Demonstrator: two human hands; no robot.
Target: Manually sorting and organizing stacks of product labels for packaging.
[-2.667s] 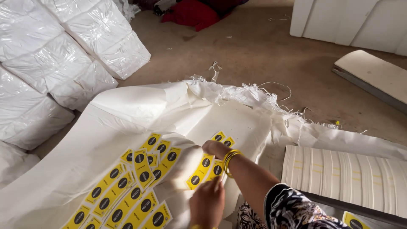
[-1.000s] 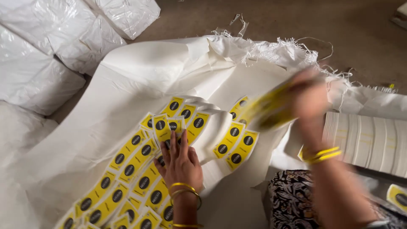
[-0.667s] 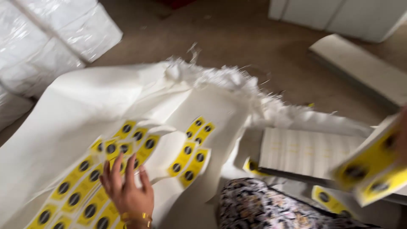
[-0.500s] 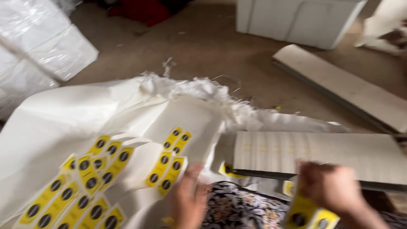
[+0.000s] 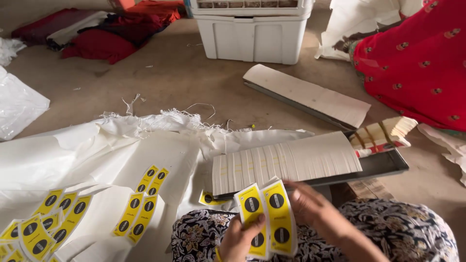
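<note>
My left hand grips a small fan of yellow label strips with black round marks from below, above my lap in patterned cloth. My right hand holds the right edge of the same strips; it looks blurred. More yellow label strips lie spread on a white woven sack to the left. Right behind my hands a row of white backing sheets rests on a dark metal tray.
A long white board lies on the floor beyond the tray, and a white plastic crate stands further back. A person in red patterned cloth sits at the right. Red fabric is piled at the back left.
My right hand took a bunch of strips off the sack and swung it right, then down to my lap. My left hand left the sack and joined it. The view turned right.
</note>
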